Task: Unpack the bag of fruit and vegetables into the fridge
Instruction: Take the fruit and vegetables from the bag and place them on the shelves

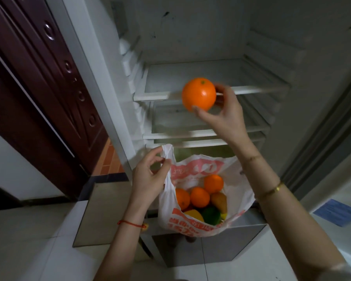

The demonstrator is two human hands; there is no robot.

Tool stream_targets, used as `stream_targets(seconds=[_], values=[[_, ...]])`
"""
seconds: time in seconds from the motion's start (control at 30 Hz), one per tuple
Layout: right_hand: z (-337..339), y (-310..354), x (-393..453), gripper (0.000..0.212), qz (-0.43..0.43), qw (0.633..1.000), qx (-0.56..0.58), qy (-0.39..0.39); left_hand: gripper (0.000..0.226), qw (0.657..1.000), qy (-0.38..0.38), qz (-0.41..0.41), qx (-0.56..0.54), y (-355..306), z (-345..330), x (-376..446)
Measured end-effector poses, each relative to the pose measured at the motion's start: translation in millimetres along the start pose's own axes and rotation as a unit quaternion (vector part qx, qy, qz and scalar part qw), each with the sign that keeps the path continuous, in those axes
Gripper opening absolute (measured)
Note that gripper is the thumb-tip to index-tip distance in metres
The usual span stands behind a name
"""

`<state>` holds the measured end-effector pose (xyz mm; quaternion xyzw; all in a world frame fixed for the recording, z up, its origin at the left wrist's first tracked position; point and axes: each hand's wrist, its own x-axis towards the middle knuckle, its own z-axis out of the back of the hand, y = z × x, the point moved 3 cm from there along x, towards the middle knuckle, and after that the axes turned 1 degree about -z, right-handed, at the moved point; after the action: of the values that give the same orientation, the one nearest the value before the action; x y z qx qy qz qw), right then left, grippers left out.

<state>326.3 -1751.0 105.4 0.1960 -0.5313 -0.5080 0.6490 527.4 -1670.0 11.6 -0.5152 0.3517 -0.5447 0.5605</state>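
My right hand (226,112) holds an orange (199,94) up in front of the fridge's upper glass shelf (150,96). My left hand (150,175) pinches one handle of a white plastic bag (197,169) with red print, which hangs open below the shelves. Inside the bag lie three more oranges (200,196), a brownish pear (219,201), a green fruit (211,216) and something yellow (194,214). The fridge (190,37) stands open, its shelves bare.
A second glass shelf (180,134) sits below the first. The fridge door (322,149) stands open at the right. A dark red wooden door (39,88) is at the left. A lower grey fridge compartment (211,244) juts out under the bag. A blue sheet (336,211) lies at the right.
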Motion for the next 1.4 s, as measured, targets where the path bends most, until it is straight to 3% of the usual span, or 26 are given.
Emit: stream_targets(seconds=[0.1,0.4,0.67,0.77,0.87,0.93,0.97,1.03,1.13,1.2,1.4], values=[[-18.0,19.1,45.0,0.074,0.025,1.000,-0.018,-0.006,0.035,1.000,0.005,-0.003,0.019,-3.1,2.3,-0.2],[-79.2,27.3,100.3,0.071,0.017,0.992,-0.076,0.101,0.036,0.999,0.002,0.008,0.036,-3.4,9.1,4.5],[-82.6,22.4,97.6,0.073,-0.005,0.990,-0.064,0.122,0.037,0.999,-0.001,0.012,0.042,-3.5,10.3,3.4],[-68.7,22.0,88.4,0.075,-0.015,0.994,-0.070,0.085,0.036,0.999,0.004,0.008,0.037,-3.5,9.4,2.5],[-36.1,20.2,60.4,0.050,-0.010,0.999,-0.049,0.002,0.035,0.999,0.008,0.010,0.037,-3.1,8.3,0.9],[-14.6,10.7,30.5,0.027,-0.042,0.999,-0.016,0.023,0.035,0.999,0.009,0.007,0.036,-3.3,7.4,-1.0],[-6.5,4.6,13.3,0.027,-0.068,0.995,-0.013,0.065,0.035,0.999,0.009,0.006,0.036,-3.3,6.6,-2.0],[1.5,-17.0,-20.1,0.030,-0.136,0.967,-0.093,0.192,0.035,0.999,0.008,0.002,0.034,-3.8,4.9,-4.3],[-0.7,-67.1,-65.5,0.027,-0.261,0.884,-0.210,0.326,0.035,1.000,0.012,0.001,0.028,-3.3,2.2,-7.3],[-8.3,-102.7,-87.6,0.031,-0.285,0.864,-0.238,0.341,0.036,0.999,0.016,0.001,0.028,-2.7,0.1,-9.5],[-23.5,-163.2,-125.8,0.032,-0.341,0.851,-0.242,0.318,0.039,0.999,0.014,-0.004,0.029,-1.3,1.4,-17.7]])
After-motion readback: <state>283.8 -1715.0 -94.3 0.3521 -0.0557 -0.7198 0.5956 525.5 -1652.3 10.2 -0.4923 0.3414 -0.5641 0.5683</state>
